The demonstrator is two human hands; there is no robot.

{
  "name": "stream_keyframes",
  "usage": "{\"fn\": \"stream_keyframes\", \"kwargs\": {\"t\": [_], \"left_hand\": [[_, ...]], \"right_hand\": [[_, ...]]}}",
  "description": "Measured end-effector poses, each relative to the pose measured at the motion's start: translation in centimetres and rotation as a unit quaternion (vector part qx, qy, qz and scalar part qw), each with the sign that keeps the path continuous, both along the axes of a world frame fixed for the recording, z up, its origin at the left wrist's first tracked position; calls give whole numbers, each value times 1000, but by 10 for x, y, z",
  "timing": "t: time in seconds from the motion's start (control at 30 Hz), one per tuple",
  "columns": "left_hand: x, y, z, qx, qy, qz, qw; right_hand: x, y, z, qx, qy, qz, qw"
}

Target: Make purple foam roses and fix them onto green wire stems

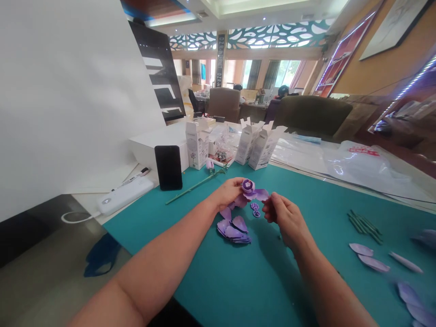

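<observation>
My left hand (231,193) is closed around one side of a partly built purple flower (250,190), which has a round dark purple centre. The fingers of my right hand (281,211) pinch the tip of a petal (262,195) that sticks out from the flower's right side. Just below the flower, two small purple rings (255,210) lie on the green mat (211,272). A pile of loose purple petals (234,230) rests below my left hand.
Behind the hands lies a green stem (192,187) with a bud. White boxes (261,147) and a black phone (168,168) stand farther back. Green sticks (364,225) and more petals (374,263) are on the right. A white power bank (126,195) is at the left.
</observation>
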State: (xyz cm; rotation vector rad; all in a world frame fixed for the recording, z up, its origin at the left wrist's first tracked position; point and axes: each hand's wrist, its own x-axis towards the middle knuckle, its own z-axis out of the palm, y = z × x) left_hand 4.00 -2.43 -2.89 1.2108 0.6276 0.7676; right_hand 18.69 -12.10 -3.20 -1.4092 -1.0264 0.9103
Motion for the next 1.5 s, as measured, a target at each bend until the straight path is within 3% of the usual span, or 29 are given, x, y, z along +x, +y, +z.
{"fn": "stream_keyframes", "kwargs": {"t": [0.1,0.17,0.33,0.43,0.6,0.83,0.97,1.13,1.27,1.5], "left_hand": [[-1,1,1,-6,-15,3,1000],[-2,1,1,-9,-20,6,1000],[-2,0,1,-20,-17,3,1000],[-2,-2,3,-27,-9,-6,1000],[-2,-3,5,-29,-20,-18,999],[-3,0,2,-18,-9,-50,999],[-3,-1,3,-18,10,-57,998],[-4,-3,5,-24,41,-67,997],[-4,-4,5,-2,70,-78,994],[-5,-5,6,36,108,-89,989]], "right_hand": [[-5,1,-6,-46,-59,40,996],[-13,2,-11,-59,-151,80,984],[-35,-1,-23,-54,-410,114,903],[-40,-1,-27,-44,-461,117,879],[-31,2,-25,-54,-392,100,913],[-3,6,-18,20,-267,-14,963],[9,7,-12,14,-156,-46,987],[20,7,-7,30,-81,-88,992],[26,6,-5,40,-89,-118,988],[20,0,10,32,2,-100,995]]}}
